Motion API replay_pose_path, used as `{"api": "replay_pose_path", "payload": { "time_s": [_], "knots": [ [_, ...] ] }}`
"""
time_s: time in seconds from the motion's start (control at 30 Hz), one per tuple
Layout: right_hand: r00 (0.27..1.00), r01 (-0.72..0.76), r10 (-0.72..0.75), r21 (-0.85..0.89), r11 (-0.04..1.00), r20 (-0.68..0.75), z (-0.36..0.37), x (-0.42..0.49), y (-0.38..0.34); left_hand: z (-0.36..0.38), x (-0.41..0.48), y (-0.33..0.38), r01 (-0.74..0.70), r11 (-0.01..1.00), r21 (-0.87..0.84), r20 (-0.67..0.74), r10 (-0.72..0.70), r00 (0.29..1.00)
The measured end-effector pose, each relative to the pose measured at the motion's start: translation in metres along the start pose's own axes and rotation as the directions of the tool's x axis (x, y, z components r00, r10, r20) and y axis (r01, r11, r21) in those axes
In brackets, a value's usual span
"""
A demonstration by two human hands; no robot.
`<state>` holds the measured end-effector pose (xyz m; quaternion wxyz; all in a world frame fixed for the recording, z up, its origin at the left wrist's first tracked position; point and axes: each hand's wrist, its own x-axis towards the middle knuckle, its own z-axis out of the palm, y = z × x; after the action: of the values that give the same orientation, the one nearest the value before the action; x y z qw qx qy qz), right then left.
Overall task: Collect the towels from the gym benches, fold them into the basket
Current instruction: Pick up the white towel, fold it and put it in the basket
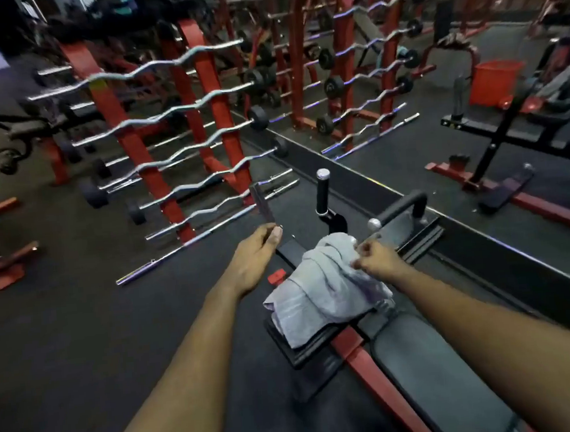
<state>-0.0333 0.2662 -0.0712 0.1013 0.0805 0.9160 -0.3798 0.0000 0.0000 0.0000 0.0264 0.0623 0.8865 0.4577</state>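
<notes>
Head view: My right hand (379, 259) pinches the grey towel (327, 291) at its 1 o'clock edge, fingers (365, 251) clamped on a fold of the cloth. The towel lies crumpled across the near end of the black padded worktop (424, 358), draped over the seat pad and its red frame, just toward 5 o'clock from the middle of the scene. My left hand (256, 255) hovers at the towel's 10 o'clock, off the worktop and over the dark floor (81, 334); its fingers are loosely curled, holding nothing that shows, and clear of the cloth. A red rack of chrome curl bars (168, 139) fills the 11 o'clock side. At 2 o'clock, well apart from the towel, stands a red tub (496, 80) beside another black bench (508, 130).
</notes>
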Motion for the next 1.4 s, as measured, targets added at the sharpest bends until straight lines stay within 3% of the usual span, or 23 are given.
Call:
{"api": "replay_pose_path", "payload": {
  "time_s": [0.1,0.23,0.4,0.5,0.57,0.73,0.87,1.03,1.13,1.2,1.3,1.4],
  "knots": [
    [0.987,-0.081,0.098,-0.128,0.989,0.131,0.012,0.005,0.017,0.014,0.008,-0.003,0.030,0.999,0.010,0.031,-0.030,0.999],
    [0.993,-0.044,0.067,-0.225,0.973,0.093,0.019,0.006,0.022,0.024,0.010,-0.008,0.041,0.999,0.025,0.043,-0.042,0.998],
    [0.995,0.087,-0.088,0.019,0.996,0.047,-0.004,-0.007,-0.020,0.012,-0.001,-0.002,0.001,0.998,0.068,0.031,-0.003,0.999],
    [0.971,0.233,-0.232,0.022,0.972,-0.055,-0.024,-0.025,-0.056,-0.002,-0.017,0.011,-0.043,0.997,0.070,0.000,0.043,0.999],
    [0.933,0.348,-0.349,-0.022,0.937,-0.088,-0.036,-0.045,-0.082,-0.015,-0.032,0.022,-0.091,0.994,0.057,-0.023,0.093,0.995],
    [0.832,0.549,-0.555,-0.142,0.824,-0.005,-0.058,-0.109,-0.145,-0.055,-0.087,0.056,-0.208,0.976,0.068,-0.097,0.214,0.972],
    [0.766,0.635,-0.639,-0.073,0.769,-0.069,-0.063,-0.172,-0.187,-0.080,-0.149,0.079,-0.294,0.955,0.032,-0.141,0.295,0.945],
    [0.618,0.780,-0.744,-0.081,0.621,0.253,-0.081,-0.260,-0.233,-0.105,-0.219,0.105,-0.336,0.941,0.029,-0.113,0.337,0.935],
    [0.557,0.828,-0.766,-0.141,0.543,0.321,-0.097,-0.293,-0.253,-0.113,-0.245,0.110,-0.300,0.940,0.161,-0.014,0.306,0.952],
    [0.539,0.841,-0.794,-0.223,0.493,0.279,-0.106,-0.307,-0.263,-0.115,-0.258,0.102,-0.226,0.952,0.208,0.048,0.221,0.974],
    [0.540,0.793,-0.839,-0.372,0.482,0.065,-0.118,-0.316,-0.270,-0.120,-0.278,0.079,-0.026,0.911,0.413,0.049,0.006,0.999],
    [0.602,0.646,-0.760,-0.411,0.643,-0.245,-0.121,-0.295,-0.256,-0.138,-0.297,0.062,0.109,0.871,0.479,-0.017,-0.115,0.993]
  ]
}}
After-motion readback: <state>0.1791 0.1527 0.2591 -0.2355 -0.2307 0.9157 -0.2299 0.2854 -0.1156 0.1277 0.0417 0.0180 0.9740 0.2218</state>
